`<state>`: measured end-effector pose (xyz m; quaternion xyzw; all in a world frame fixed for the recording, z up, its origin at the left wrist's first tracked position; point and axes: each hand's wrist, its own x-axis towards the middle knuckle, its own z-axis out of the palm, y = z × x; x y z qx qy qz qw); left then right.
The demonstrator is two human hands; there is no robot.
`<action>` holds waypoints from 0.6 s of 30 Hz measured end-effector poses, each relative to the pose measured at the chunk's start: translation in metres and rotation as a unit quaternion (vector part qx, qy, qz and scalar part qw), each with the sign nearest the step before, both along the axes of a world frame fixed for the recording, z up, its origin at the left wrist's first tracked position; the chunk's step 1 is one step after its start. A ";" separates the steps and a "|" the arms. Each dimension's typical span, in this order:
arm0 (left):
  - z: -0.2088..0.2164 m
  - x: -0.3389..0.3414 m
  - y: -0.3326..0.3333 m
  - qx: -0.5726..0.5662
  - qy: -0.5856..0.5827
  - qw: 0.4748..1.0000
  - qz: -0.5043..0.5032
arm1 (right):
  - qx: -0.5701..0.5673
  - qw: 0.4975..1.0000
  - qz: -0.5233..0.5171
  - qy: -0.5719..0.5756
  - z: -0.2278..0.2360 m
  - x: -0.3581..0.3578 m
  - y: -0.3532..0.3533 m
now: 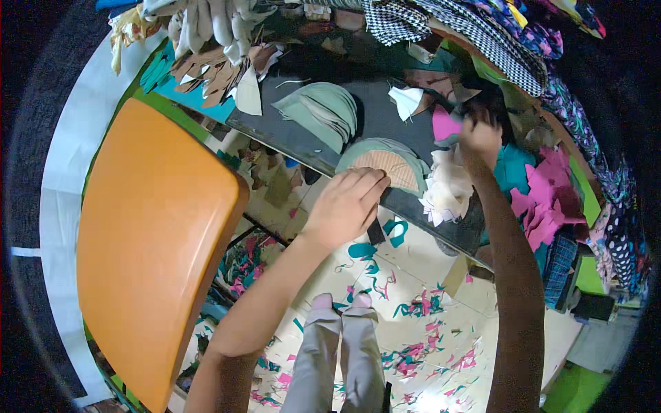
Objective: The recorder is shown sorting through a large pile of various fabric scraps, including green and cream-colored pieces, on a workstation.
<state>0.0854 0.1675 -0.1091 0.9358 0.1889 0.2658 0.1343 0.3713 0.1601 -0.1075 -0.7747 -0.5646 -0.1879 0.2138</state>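
Your left hand (pixel 350 206), fingers together, rests on tan half-circle (pixel 399 170): likely light, floppy; grip curved edge. Right hand (pixel 480 138): blurred, can't tell fingers.

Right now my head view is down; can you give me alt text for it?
The person's left hand rests on a beige striped half-round piece atop green fabric at a dark table's near edge. The right hand, blurred, is by a pink piece. Another green stack lies farther back; teal and pink cuttings litter the floor.
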 end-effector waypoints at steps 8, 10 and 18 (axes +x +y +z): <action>-0.008 0.008 0.004 -0.016 -0.018 0.999 0.036 | -0.222 0.918 -0.226 0.238 -0.039 0.021 0.008; -0.008 0.017 0.002 -0.014 -0.028 0.999 0.032 | -0.145 0.917 -0.231 0.291 -0.060 0.054 0.004; -0.009 0.011 0.004 -0.034 -0.008 0.999 0.032 | 0.237 0.971 -0.028 0.000 0.004 0.013 -0.018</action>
